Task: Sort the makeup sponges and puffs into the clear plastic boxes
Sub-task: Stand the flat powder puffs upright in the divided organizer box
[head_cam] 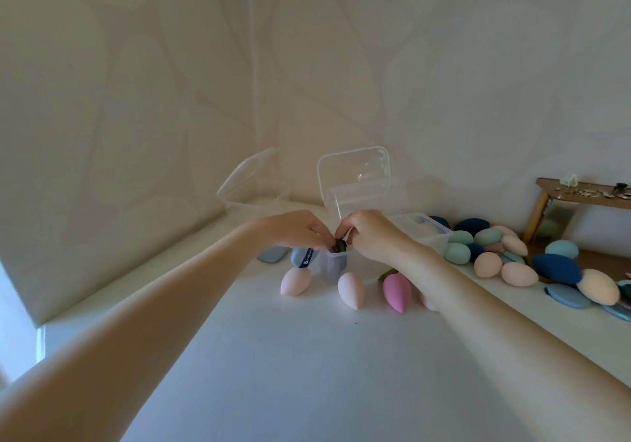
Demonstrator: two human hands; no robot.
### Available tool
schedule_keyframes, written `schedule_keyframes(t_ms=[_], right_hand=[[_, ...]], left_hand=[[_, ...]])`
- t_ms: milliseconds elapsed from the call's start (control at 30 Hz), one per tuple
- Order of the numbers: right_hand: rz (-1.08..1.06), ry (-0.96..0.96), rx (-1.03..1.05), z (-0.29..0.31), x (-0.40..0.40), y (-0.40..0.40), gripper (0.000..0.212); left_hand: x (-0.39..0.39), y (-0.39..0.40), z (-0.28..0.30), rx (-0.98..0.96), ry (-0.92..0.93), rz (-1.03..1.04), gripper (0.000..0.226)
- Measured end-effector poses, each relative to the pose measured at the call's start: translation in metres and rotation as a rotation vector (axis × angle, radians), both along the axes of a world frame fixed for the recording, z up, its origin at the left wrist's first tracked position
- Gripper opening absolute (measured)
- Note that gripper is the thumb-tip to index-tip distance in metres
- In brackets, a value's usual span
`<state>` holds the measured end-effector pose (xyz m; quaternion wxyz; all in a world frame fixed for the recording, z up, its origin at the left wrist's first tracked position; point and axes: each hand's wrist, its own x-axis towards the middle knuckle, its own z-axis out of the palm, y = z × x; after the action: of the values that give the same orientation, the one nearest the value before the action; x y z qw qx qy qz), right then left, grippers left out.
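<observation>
home room | patterned wallpaper (136,100) | wooden side table (580,199)

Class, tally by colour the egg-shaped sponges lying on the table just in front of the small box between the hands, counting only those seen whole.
Pale pink sponges: 2
Bright pink sponge: 1
Total: 3
Half-hidden pale sponge behind the right forearm: not counted.

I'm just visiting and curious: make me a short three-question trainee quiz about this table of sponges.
1. True or false: both hands meet over the small clear box.
2. Which colour is the sponge nearest the right hand's forearm: A) bright pink, B) black, C) yellow?
3. Fill in: the big loose pile of sponges lies to the person's ____.

Key: 1 true; 2 A, the bright pink sponge; 3 right. The left hand pinches a dark item with the right.
</observation>
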<state>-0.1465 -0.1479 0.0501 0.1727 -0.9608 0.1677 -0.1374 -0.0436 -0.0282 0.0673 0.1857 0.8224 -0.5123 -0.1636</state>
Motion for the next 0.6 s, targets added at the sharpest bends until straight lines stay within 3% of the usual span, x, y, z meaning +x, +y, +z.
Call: schedule_keyframes(t_ms=[233, 367, 500, 600], right_hand=[[0.036, 0.022, 0.000, -0.005, -0.004, -0.001, 0.049], [0.053, 0.126, -0.069, -0.010, 0.005, 0.007, 0.047], [0.005, -0.080, 0.052, 0.008, 0.000, 0.004, 0.039], [0.057, -0.237, 0.464, 0.026, -0.011, 0.000, 0.024]], left_hand=[[0.002, -0.006, -0.003, 0.095, -0.236, -0.033, 0.025], [0.006, -0.003, -0.004, 0.093, -0.215, -0.035, 0.026], [0.007, 0.000, 0.011, -0.122, -0.071, 0.044, 0.029], [0.005, 0.000, 0.023, -0.404, 0.298, 0.092, 0.027]])
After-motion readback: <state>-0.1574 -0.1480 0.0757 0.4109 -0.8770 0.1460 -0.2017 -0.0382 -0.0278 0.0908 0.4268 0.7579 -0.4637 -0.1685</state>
